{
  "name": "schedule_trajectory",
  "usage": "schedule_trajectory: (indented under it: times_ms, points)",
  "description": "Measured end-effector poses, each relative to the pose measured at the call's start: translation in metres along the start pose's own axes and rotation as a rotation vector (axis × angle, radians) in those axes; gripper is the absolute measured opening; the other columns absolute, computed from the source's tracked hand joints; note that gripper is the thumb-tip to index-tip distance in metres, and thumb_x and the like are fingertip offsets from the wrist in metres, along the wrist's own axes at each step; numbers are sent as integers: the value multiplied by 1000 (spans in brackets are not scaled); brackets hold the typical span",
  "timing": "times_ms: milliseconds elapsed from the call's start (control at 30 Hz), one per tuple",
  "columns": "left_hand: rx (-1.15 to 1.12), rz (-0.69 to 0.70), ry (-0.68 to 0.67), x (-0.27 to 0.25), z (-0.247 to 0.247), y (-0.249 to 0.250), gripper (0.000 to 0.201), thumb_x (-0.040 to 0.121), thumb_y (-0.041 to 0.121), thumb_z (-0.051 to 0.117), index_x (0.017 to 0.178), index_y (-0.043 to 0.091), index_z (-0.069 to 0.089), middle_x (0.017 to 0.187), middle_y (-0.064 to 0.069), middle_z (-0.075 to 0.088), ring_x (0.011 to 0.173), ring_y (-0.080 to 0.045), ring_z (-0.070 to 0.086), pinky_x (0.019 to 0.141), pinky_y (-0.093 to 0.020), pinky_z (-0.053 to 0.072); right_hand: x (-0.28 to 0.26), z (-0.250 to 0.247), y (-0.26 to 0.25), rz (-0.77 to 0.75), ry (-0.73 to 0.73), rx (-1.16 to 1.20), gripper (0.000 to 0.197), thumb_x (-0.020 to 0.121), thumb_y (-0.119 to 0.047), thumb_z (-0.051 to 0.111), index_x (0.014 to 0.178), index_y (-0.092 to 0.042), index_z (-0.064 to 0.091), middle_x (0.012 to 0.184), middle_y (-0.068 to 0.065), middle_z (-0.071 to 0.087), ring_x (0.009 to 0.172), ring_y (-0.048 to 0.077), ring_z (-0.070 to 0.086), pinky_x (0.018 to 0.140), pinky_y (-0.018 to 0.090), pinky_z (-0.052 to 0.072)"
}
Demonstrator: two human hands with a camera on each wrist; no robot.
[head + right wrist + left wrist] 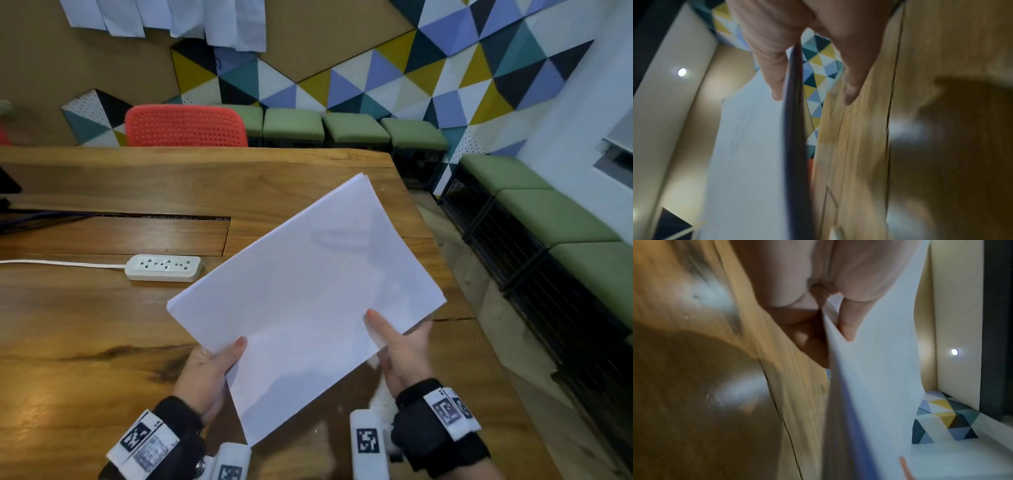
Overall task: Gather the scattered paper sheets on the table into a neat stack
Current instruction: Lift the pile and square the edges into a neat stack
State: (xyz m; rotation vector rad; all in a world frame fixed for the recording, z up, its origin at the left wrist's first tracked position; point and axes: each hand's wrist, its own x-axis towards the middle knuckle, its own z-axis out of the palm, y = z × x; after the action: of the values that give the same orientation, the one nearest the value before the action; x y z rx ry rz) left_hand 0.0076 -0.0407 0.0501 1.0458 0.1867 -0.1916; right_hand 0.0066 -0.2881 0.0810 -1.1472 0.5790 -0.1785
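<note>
A stack of white paper sheets (308, 294) is held up above the wooden table (85, 342), tilted with one corner pointing away. My left hand (212, 366) pinches its near left edge, thumb on top and fingers underneath. My right hand (400, 349) pinches the near right edge the same way. In the left wrist view the paper stack (875, 378) runs edge-on between thumb and fingers. The right wrist view shows the paper stack (748, 154) with its dark edge between thumb and fingers. The sheets' edges look roughly aligned.
A white power strip (162, 268) with its cable lies on the table left of the paper. A cable slot (137, 216) cuts the tabletop behind it. A red chair (185, 126) and green stools (352, 128) stand beyond the far edge. The table's right edge (455, 274) is close.
</note>
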Motion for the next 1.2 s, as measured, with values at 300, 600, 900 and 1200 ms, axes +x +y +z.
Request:
schedule_trajectory:
  times_ms: [300,600,900,1200]
  points:
    - [14,-38,15,-4,-12,8,77,31,28,91,101,10,64,100,-9,74,77,-18,71,60,-30,58,-5,4,-23,-24,-345,104,47,53,-12,81,98,-5,66,88,8,76,83,24,73,68,29,59]
    - [498,132,-129,6,31,67,64,31,54,86,84,23,68,74,17,75,75,-1,70,58,-9,51,-15,17,-31,-282,-432,-310,31,82,11,58,72,-17,67,63,-11,73,63,0,68,59,11,51]
    - [524,163,-30,1,36,29,26,82,-5,60,77,21,61,64,19,72,66,-1,67,53,-10,51,-14,12,6,-243,-338,-362,29,81,8,62,72,-20,65,62,-14,73,61,-2,67,59,16,52]
    - [406,125,54,-4,43,25,15,78,17,64,82,26,53,76,0,64,75,-12,61,47,-11,49,-13,7,16,-222,-292,-349,28,79,8,65,86,-18,61,69,-6,74,68,-2,68,60,14,51]
